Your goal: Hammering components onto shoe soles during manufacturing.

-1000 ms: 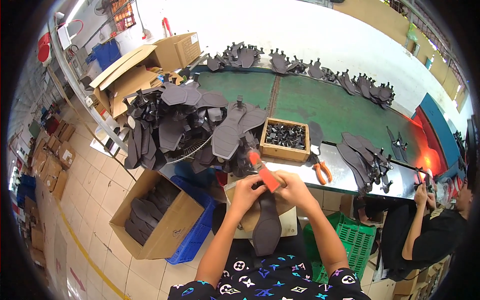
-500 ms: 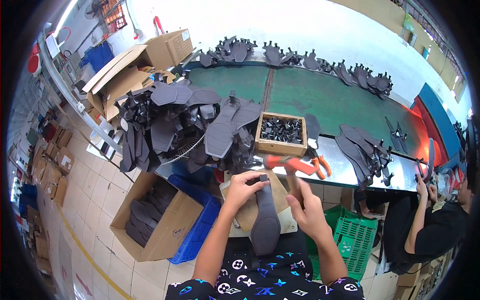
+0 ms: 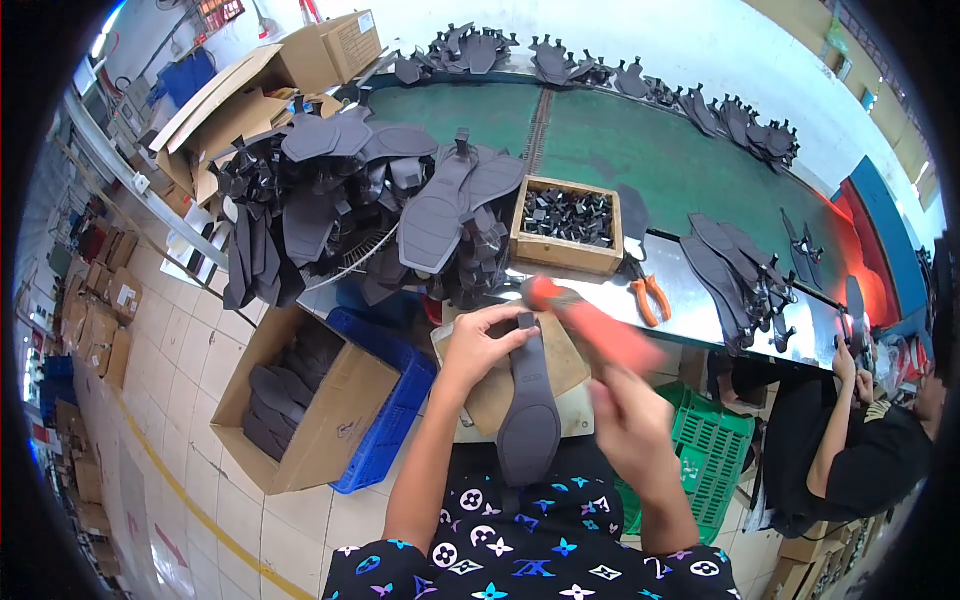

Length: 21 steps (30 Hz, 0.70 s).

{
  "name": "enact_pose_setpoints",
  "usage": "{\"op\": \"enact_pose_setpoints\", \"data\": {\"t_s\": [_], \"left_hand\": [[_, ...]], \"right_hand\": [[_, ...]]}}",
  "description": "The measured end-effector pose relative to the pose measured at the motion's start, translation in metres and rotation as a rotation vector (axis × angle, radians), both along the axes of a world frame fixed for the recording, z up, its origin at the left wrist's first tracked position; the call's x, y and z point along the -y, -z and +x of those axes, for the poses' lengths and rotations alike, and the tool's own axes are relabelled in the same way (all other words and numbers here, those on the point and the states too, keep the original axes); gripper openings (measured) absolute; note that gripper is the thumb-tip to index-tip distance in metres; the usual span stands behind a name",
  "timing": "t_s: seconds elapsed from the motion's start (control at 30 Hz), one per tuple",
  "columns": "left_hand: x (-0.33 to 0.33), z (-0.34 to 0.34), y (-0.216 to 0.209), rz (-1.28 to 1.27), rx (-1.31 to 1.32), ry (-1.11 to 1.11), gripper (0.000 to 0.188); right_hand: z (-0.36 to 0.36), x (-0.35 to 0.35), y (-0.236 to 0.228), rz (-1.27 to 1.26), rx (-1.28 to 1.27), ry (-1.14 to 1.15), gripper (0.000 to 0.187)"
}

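Observation:
A dark grey shoe sole [image 3: 528,430] lies lengthwise in front of me, its broad end near my lap and its narrow end on a worn, tan-topped work block [image 3: 568,365]. My left hand [image 3: 478,348] is closed in a pinch on a small black heel piece [image 3: 526,321] at the sole's narrow far end. To the right, my right hand [image 3: 635,420] grips a hammer [image 3: 610,335] with an orange-red head, smeared by motion. The hammer is above the block, right of the heel piece and apart from it. My fingers hide part of the hammer's handle.
A wooden box [image 3: 570,255] of small black parts and orange-handled pliers [image 3: 650,300] sit on the bench. Piled heeled soles [image 3: 435,220] stand left. Below are a carton [image 3: 330,420] in a blue crate [image 3: 405,400] and a green crate [image 3: 710,450]. A co-worker [image 3: 860,440] sits right.
The hammer has swung, its head tilting down to the right and blurring. My left hand still pinches the heel piece. The whole view has shifted slightly.

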State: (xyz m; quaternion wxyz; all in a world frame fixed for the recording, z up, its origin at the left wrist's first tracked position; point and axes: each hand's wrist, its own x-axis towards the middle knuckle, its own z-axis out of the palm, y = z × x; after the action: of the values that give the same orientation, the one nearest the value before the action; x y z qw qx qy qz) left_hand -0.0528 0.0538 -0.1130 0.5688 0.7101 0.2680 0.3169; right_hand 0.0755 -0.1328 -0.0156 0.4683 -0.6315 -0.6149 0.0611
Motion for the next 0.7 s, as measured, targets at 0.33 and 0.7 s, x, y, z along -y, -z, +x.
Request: {"op": "enact_pose_setpoints", "data": {"t_s": [0.33,0.7], "left_hand": [[0.013,-0.019,-0.001,0.508,-0.473,-0.062,0.126],[0.007,-0.02,0.008,0.695,-0.511,-0.061,0.083]], "right_hand": [[0.003,0.003,-0.028,0.196,0.31,0.024,0.041],[0.008,-0.01,0.021,-0.303,-0.104,0.008,0.044]]}}
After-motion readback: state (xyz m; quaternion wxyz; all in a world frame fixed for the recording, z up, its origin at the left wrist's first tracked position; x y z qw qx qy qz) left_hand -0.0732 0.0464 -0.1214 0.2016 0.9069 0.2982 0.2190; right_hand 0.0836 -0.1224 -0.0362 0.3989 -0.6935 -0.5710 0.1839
